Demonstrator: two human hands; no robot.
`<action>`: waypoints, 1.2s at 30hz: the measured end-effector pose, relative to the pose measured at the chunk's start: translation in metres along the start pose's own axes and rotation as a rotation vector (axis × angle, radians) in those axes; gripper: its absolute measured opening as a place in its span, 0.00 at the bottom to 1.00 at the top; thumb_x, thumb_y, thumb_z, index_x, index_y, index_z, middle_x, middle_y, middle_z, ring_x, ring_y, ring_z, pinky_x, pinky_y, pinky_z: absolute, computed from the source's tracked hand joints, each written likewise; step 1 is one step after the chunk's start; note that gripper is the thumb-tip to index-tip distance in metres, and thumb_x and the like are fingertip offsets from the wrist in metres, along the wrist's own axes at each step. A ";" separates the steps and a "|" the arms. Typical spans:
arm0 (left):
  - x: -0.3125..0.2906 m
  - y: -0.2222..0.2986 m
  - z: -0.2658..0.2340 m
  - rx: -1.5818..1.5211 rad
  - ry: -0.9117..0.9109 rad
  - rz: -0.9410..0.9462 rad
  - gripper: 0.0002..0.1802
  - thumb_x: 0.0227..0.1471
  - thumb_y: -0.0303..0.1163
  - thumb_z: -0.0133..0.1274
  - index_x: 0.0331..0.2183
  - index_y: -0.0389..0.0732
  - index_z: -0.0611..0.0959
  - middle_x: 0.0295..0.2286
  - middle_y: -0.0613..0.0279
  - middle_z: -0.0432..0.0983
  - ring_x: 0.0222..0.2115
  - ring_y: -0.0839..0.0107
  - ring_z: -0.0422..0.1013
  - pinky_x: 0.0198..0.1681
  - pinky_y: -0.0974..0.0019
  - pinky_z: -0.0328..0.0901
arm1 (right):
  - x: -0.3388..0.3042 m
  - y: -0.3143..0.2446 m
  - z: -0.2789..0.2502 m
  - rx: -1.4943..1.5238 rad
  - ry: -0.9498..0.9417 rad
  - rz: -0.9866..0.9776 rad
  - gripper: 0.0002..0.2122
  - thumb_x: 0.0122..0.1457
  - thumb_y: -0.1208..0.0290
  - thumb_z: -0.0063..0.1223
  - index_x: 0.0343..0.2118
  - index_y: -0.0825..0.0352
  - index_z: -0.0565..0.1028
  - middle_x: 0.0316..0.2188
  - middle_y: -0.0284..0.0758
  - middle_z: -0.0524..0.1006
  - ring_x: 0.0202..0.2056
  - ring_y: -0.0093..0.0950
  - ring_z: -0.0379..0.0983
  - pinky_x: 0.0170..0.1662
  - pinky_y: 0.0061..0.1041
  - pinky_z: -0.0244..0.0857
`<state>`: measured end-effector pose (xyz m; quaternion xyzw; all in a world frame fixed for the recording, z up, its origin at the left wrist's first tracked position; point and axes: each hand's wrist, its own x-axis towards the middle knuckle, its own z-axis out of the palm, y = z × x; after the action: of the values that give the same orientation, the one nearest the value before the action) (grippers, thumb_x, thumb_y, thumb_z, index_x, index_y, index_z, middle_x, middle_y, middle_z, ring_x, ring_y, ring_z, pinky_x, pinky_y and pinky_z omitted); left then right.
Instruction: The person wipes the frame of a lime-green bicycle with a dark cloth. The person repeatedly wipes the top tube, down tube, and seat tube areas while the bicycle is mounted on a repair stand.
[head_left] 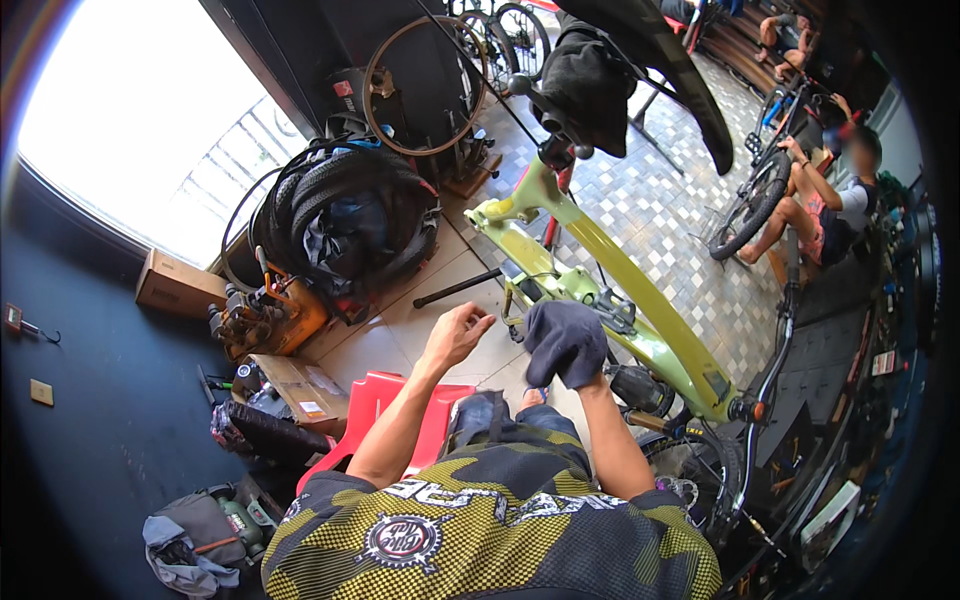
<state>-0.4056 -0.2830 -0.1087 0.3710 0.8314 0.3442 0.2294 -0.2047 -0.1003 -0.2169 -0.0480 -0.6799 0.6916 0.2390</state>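
Note:
Before me a yellow-green bicycle frame (655, 300) hangs at a slant, near the clamp (557, 150) of a stand. My right hand (592, 386) is wrapped in a dark grey cloth (565, 340); the cloth hides most of its fingers. That cloth is close to the frame's lower linkage (590, 295), and I cannot tell whether they touch. To its left, my left hand (460, 335) is raised with its fingers curled in, nothing visible in them. A black rod (455, 289) juts out just above that hand.
A red plastic chair (375, 400) stands at my left. Beyond it are a cardboard box (300, 388), an orange compressor (290, 310) and a heap of black tyres (350, 210). Far right, a person (835, 200) sits by another bicycle's wheel (750, 207). A black saddle (700, 100) overhangs the tiled floor.

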 end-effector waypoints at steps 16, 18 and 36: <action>0.037 -0.184 -0.088 -0.037 -0.068 -0.377 0.19 0.61 0.43 0.58 0.41 0.35 0.86 0.28 0.50 0.83 0.28 0.62 0.80 0.38 0.58 0.72 | 0.275 0.138 0.038 -1.213 0.222 0.313 0.24 0.55 0.46 0.61 0.48 0.59 0.82 0.44 0.46 0.82 0.47 0.48 0.78 0.52 0.46 0.70; 0.053 -0.204 -0.116 -0.025 -0.103 -0.415 0.19 0.61 0.42 0.58 0.41 0.35 0.86 0.28 0.50 0.84 0.30 0.62 0.80 0.38 0.59 0.73 | 0.294 0.147 0.036 -1.220 0.239 0.139 0.20 0.56 0.50 0.62 0.47 0.56 0.82 0.41 0.44 0.83 0.43 0.48 0.78 0.45 0.44 0.72; 0.224 -0.244 -0.219 0.082 -0.352 -0.146 0.17 0.62 0.40 0.57 0.41 0.34 0.84 0.31 0.45 0.83 0.33 0.52 0.81 0.40 0.57 0.72 | 0.213 0.157 0.007 -1.382 0.425 0.273 0.26 0.58 0.59 0.59 0.57 0.67 0.75 0.54 0.50 0.76 0.62 0.54 0.64 0.67 0.52 0.52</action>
<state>-0.7957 -0.3166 -0.1736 0.3734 0.8163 0.2223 0.3805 -0.4365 -0.0163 -0.3130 -0.4051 -0.8876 0.1045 0.1926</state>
